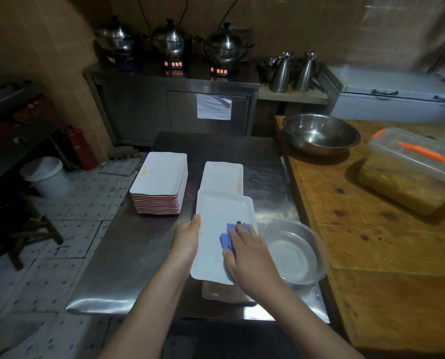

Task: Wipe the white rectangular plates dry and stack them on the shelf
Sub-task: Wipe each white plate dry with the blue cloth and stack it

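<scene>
My left hand (187, 238) grips the left edge of a white rectangular plate (217, 218) held over the steel table (128, 268). My right hand (249, 255) presses a blue cloth (227, 237) onto the plate's surface, fingers fairly straight. A tall stack of white plates with red rims (160, 182) stands to the left. One more white plate (222, 177) lies flat behind the held one. Under the held plate, part of another plate (221, 292) shows near the table's front edge.
A clear glass bowl (293, 252) sits right of my right hand. A wooden counter (371, 229) on the right carries a steel bowl (319, 133) and a lidded plastic box (410, 169). Kettles (170, 40) stand on the steel cabinet behind. A white bucket (46, 174) is on the floor.
</scene>
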Available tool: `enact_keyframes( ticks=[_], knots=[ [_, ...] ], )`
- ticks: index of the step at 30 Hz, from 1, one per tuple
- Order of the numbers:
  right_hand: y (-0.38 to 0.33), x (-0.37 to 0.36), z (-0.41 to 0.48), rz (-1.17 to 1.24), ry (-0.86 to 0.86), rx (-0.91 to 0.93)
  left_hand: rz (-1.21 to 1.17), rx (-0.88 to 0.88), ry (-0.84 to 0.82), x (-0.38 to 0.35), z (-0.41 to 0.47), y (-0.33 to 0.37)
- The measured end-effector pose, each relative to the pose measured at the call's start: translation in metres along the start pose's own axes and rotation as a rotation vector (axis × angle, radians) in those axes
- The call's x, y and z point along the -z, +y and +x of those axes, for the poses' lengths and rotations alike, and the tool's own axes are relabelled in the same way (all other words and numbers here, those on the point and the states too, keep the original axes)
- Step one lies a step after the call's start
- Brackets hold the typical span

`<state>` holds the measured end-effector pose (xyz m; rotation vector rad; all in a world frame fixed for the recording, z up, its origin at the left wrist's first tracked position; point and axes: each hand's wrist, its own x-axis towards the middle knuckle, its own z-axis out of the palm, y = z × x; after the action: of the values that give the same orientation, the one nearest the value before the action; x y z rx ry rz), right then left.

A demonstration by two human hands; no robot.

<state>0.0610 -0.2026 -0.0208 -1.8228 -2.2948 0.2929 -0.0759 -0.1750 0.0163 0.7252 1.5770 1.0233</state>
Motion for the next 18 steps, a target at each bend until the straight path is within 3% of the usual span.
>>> enact_keyframes(
  ticks=[8,18],
  knots=[
    [0.014,0.010,0.027,-0.020,0.047,-0.062,-0.016,-0.054,0.014,-0.001,0.012,-0.011],
    [0.035,0.033,0.046,0.503,-0.002,-0.523,0.029,-0.068,-0.035,0.009,0.020,-0.029]
  ],
)
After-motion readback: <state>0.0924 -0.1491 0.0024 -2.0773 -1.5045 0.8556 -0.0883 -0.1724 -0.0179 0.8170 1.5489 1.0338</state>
